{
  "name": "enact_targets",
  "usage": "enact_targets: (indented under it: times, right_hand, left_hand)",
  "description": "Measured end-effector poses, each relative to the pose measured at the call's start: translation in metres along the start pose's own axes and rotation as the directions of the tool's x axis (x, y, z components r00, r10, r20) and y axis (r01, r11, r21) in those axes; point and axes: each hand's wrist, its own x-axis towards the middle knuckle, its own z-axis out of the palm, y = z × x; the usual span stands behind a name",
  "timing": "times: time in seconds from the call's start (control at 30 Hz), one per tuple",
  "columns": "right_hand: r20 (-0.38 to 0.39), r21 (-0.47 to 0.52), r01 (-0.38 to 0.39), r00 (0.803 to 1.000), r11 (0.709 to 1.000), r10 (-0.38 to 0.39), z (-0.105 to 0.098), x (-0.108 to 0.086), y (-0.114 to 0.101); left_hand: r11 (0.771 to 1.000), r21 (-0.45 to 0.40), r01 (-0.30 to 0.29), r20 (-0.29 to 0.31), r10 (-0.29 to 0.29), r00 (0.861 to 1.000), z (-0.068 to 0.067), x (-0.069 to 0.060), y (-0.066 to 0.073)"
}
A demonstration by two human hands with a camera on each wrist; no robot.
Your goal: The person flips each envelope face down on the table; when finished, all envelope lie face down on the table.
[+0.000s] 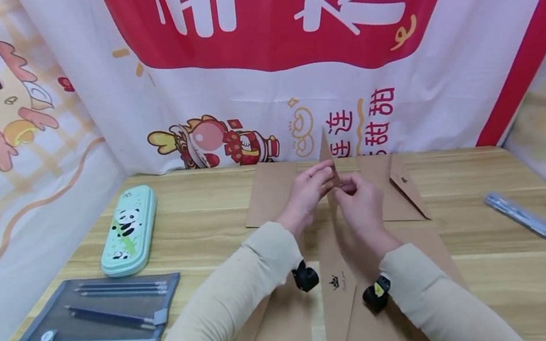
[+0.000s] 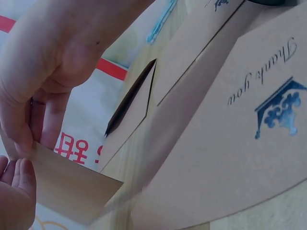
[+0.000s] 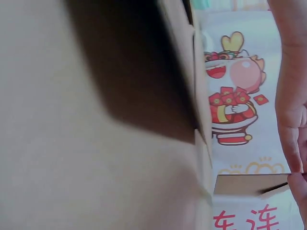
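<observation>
I saw the brown paper envelope (image 1: 326, 148) held upright above the other envelopes (image 1: 273, 191) on the table (image 1: 520, 290), pinched by both left hand (image 1: 307, 192) and right hand (image 1: 363, 201), and judged it light, bendable and easily creased, best gripped gently along its edges.
</observation>
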Motion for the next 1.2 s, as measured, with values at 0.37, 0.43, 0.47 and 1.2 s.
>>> enact_targets:
  times: [0.37,0.43,0.47,1.2]
  right_hand:
    - [-0.172,0.562,-0.142,0.943,0.814,0.283,-0.006,0.008,0.004]
    - [-0.15,0.716,-0.147,0.922,0.683,0.356,-0.006,0.008,0.006]
    - [-0.141,0.765,-0.146,0.913,0.627,0.384,-0.005,0.008,0.006]
    - [0.112,0.764,-0.385,0.869,0.517,0.482,-0.011,0.007,0.012]
  left_hand:
    - [0.991,0.019,-0.135,-0.185,0.136,0.973,-0.004,-0.015,-0.005]
    - [0.986,0.016,-0.168,-0.262,0.166,0.951,-0.005,-0.017,-0.007]
    - [0.983,0.016,-0.181,-0.292,0.178,0.94,-0.005,-0.018,-0.009]
    - [0.992,-0.112,-0.056,-0.252,0.026,0.967,-0.016,-0.022,-0.025]
